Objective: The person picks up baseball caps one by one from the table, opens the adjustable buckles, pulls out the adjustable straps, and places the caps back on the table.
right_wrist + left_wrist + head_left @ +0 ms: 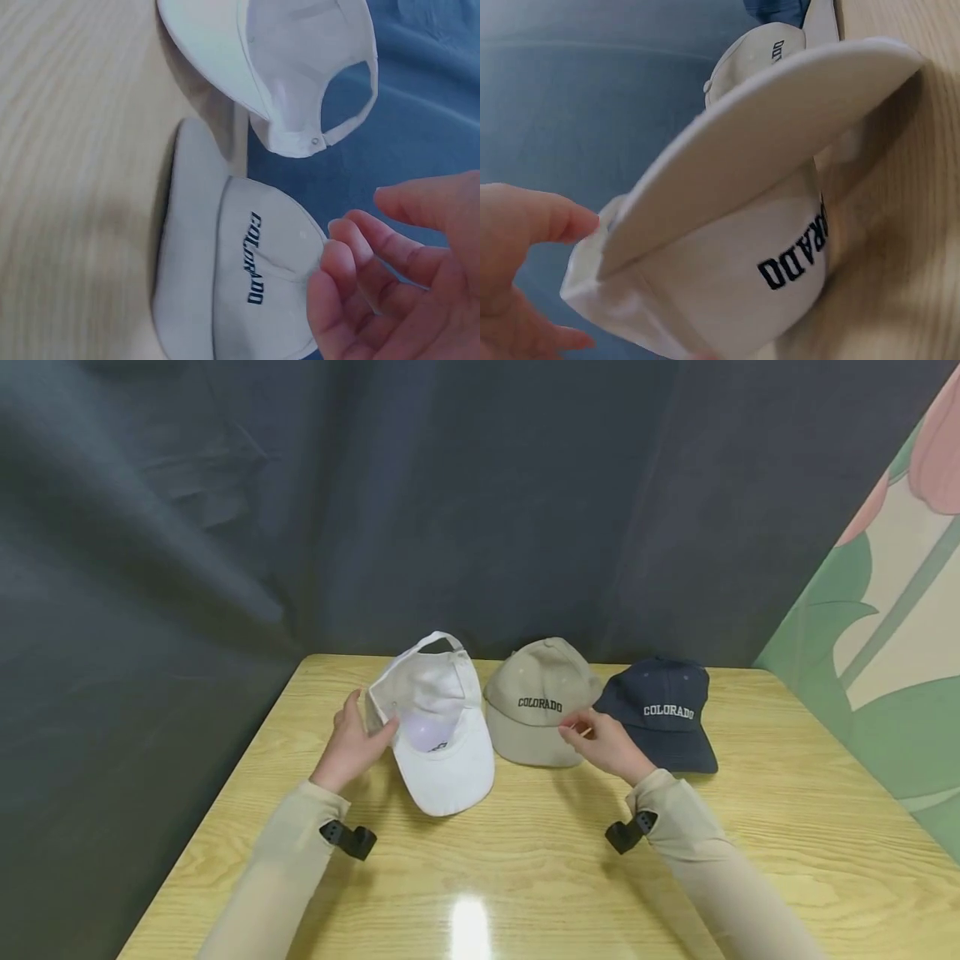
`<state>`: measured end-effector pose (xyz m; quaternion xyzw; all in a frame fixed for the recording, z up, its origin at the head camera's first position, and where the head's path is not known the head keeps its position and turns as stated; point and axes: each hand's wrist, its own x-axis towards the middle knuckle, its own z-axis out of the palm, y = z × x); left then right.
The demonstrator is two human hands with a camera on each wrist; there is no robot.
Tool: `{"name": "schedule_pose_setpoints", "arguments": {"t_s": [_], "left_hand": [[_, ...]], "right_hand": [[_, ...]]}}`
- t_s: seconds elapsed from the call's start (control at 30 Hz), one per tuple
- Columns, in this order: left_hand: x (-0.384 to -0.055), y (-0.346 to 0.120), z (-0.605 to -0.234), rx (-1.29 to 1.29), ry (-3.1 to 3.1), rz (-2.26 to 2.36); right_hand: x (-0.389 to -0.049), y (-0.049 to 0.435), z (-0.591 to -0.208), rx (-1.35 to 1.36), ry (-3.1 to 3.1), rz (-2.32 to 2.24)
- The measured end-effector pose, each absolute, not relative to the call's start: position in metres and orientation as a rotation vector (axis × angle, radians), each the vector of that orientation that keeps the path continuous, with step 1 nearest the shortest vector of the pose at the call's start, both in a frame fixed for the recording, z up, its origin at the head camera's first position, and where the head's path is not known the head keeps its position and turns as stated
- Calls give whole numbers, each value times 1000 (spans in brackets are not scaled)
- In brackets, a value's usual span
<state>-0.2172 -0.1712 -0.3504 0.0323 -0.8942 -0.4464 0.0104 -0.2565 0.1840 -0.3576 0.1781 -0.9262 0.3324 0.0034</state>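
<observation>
A white cap (442, 760) is tilted so its hollow inside and back strap show in the head view. My left hand (355, 742) holds this cap by the left side of its crown, thumb at the rim and fingers behind. In the left wrist view dark letters show on the white cap's front (727, 277). A beige cap (543, 697) lettered COLORADO lies beside it. In front of the beige cap hovers my right hand (603, 745), its fingers loosely bent around nothing. In the right wrist view these fingers (375, 285) overlap the crown's edge; contact is unclear.
A navy cap (660, 718), also lettered COLORADO, lies at the right end of the row, partly behind my right hand. The caps are near the back edge of the wooden table (525, 877). A dark curtain (480, 510) hangs behind, and a floral panel (885, 635) stands at right.
</observation>
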Motion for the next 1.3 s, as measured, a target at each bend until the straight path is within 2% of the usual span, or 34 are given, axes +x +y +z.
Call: {"name": "schedule_pose_setpoints", "arguments": {"t_s": [0.13,0.5,1.07,1.3], "left_hand": [[-216,-181,-360,88,-2820,-1576],[-213,-187,-370,101,-2717,-1650],[-209,-126,-366,-455,-2489,-2000],[-207,-105,-371,-477,-2467,-2046]], "right_hand": [[-256,181,-362,577,-2936,1032],[-253,185,-361,626,-2923,1067],[-239,197,-323,436,-2604,1395],[-238,194,-324,348,-2471,1227]]}}
